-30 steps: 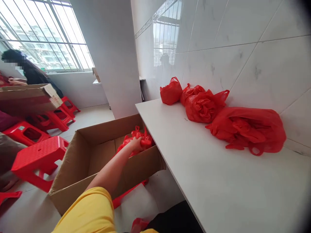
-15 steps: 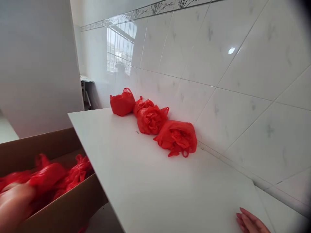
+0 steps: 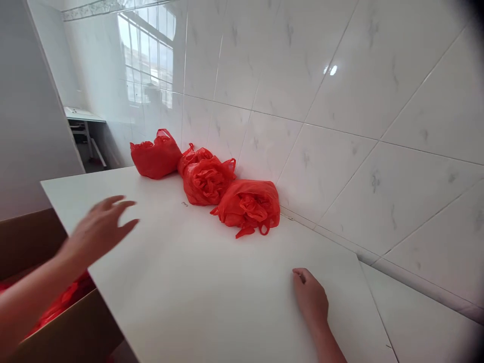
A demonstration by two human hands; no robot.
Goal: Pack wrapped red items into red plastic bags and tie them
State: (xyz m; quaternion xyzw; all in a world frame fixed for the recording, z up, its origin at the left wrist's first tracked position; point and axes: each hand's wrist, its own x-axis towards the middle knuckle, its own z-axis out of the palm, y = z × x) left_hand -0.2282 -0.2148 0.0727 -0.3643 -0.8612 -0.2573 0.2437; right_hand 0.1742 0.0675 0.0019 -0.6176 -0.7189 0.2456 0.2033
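Observation:
My left hand (image 3: pixel 103 226) hovers over the left edge of the white table (image 3: pixel 181 282), its fingers spread and empty. On the right side of the table my right hand (image 3: pixel 310 295) lies with its fingers curled in, and nothing shows in them. Along the wall stands a row of filled red plastic bags: one at the far left (image 3: pixel 156 155), one in the middle (image 3: pixel 207 180) with another (image 3: pixel 194 157) partly hidden behind it, and a nearer one (image 3: pixel 249 207). Both hands are apart from these bags.
At the lower left, below the tabletop, an open cardboard box (image 3: pixel 71 330) holds more red plastic bags (image 3: pixel 62 305). A tiled wall (image 3: pixel 340 126) runs along the table's back. Farther off at the left stands another table (image 3: pixel 83 116).
My left hand has come up out of the box, away from the red bags, to above the table. My right hand has moved further in over the table and curled. The view has turned right.

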